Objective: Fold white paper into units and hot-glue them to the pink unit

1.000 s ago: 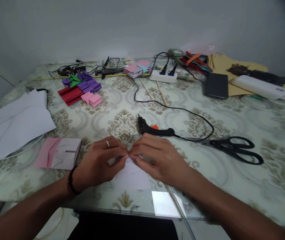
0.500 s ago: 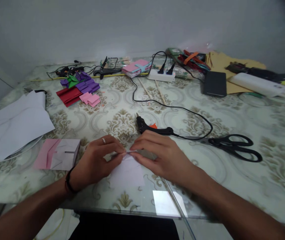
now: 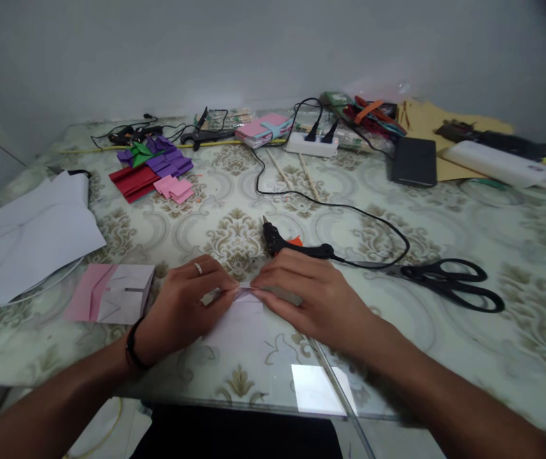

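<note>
A pale pinkish-white sheet of paper (image 3: pixel 239 322) lies near the table's front edge, its far edge folded up in a narrow strip. My left hand (image 3: pixel 195 294) pinches the left part of that fold between thumb and fingers. On the right part of the same fold, my right hand (image 3: pixel 304 290) grips with thumb and fingertips close to the left ones. Just beyond the right hand rests a black hot glue gun (image 3: pixel 295 243), its nozzle pointing away to the left. To the left of my left hand lies a folded pink and white paper (image 3: pixel 110 293).
Black-handled scissors (image 3: pixel 450 280) lie at right, beside the glue gun's cord. A clear glue stick (image 3: pixel 337 379) overhangs the front edge. Folded purple paper (image 3: pixel 170 162), red paper (image 3: pixel 132 183) and pink paper (image 3: pixel 175 189) sit farther back. A white power strip (image 3: pixel 311 145) stands near the wall.
The fold has moved slightly away from me, and the sheet's near part has shifted a little to the left. Both hands keep their pinch on the paper.
</note>
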The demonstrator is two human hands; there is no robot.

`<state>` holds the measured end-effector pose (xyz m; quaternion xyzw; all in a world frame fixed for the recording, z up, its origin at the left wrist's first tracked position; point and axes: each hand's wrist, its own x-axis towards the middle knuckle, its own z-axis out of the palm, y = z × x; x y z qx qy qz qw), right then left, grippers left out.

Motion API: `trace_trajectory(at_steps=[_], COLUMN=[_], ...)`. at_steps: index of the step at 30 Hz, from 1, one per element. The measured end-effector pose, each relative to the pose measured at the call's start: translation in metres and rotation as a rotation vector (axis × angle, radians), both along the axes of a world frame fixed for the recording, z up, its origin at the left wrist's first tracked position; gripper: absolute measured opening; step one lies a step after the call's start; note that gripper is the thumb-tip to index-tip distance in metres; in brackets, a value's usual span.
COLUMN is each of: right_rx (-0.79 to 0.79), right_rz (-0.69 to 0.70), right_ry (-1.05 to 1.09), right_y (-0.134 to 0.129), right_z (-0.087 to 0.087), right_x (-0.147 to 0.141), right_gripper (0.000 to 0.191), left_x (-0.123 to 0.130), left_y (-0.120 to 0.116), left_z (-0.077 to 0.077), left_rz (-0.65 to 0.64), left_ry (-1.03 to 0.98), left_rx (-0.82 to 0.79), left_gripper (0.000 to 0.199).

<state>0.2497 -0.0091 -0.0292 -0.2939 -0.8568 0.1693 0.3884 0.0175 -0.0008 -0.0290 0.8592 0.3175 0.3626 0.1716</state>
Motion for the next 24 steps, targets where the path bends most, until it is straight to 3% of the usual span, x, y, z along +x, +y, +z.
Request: trace_trajectory(at_steps=[9, 24], right_rx=[-0.084, -0.243], right_rz=[-0.041, -0.046], right_ry=[0.095, 0.026], right_y=[-0.0008, -0.0012], right_z=[0.005, 0.0033], right_x=[0.0031, 0.0057], right_gripper=[0.007, 0.01], left_x=[-0.0014, 0.0012], left_y=[-0.0034, -0.0036], left_z=[0.0066, 0.0072], left_rz=[0.047, 0.037], left_ry=[-0.029, 0.0], left_rx=[0.024, -0.001], left_gripper=[0.01, 0.011])
